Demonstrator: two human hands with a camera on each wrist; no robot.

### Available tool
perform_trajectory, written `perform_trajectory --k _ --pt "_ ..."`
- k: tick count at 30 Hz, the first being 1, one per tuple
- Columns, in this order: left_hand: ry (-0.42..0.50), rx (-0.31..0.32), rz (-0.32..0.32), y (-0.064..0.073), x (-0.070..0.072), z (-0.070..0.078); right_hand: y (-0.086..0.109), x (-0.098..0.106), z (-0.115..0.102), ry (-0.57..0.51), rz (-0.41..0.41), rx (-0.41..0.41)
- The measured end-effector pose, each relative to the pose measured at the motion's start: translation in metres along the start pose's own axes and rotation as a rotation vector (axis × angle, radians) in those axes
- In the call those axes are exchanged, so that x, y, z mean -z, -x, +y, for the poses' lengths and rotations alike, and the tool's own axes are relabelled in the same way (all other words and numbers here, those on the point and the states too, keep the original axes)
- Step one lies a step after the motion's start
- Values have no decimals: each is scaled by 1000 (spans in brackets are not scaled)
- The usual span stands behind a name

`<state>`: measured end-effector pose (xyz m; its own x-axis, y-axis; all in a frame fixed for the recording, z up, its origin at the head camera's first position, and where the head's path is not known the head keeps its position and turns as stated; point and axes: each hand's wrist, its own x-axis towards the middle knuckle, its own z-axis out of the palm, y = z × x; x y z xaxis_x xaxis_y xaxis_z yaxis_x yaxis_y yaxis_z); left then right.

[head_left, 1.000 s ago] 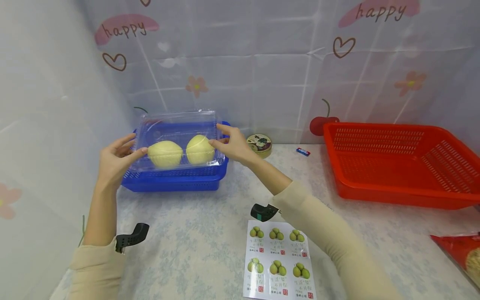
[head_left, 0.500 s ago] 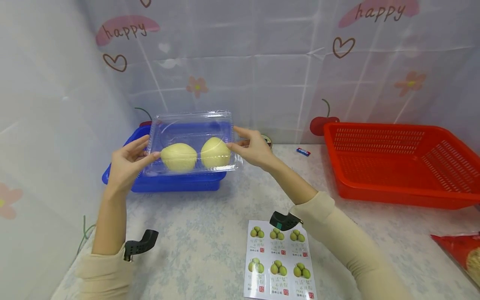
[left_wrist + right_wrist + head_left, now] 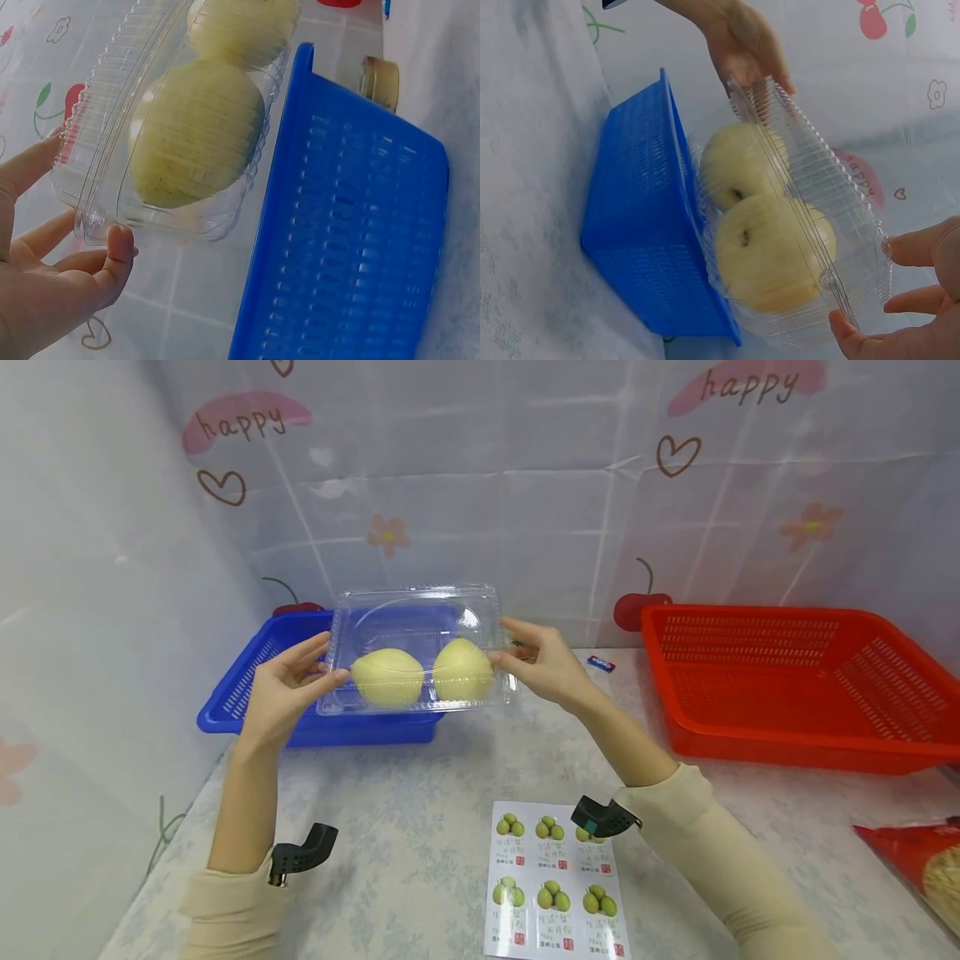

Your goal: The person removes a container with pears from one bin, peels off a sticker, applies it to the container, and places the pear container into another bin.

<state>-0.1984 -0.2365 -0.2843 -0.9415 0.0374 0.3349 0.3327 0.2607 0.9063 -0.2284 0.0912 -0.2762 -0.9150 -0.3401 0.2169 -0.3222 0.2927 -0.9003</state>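
A clear plastic clamshell box (image 3: 412, 610) hangs in the air, its lid down, with two pale yellow pears (image 3: 387, 677) inside. My left hand (image 3: 281, 697) pinches its left end, thumb on the near side and fingers behind. At the opposite end, my right hand (image 3: 551, 668) grips the edge in the same manner. In the right wrist view, the pears (image 3: 776, 251) lie side by side against the box wall. The box is tilted, its broad face toward the head camera. Behind and below it stands a blue plastic basket (image 3: 247, 681), partly hidden by the box.
A red plastic basket (image 3: 795, 739) stands at the right. On the table's front lies a sheet of pear stickers (image 3: 553, 860). A small blue and red packet (image 3: 601, 663) is near the back, a round tin (image 3: 381, 81) beside the blue basket, and a red bag (image 3: 918, 860) at the right edge.
Both hands have carried the box with the pears rightward from over the blue basket, exposing more of the basket's left side. The grip looks unchanged.
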Motion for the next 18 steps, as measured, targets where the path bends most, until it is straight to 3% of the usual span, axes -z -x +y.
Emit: perform_trajectory --k 10,18 --pt "31 -6 -81 1 -20 3 19 21 8 28 19 -27" --pt "122 -37 -131 0 -33 -1 31 36 14 63 23 -38"
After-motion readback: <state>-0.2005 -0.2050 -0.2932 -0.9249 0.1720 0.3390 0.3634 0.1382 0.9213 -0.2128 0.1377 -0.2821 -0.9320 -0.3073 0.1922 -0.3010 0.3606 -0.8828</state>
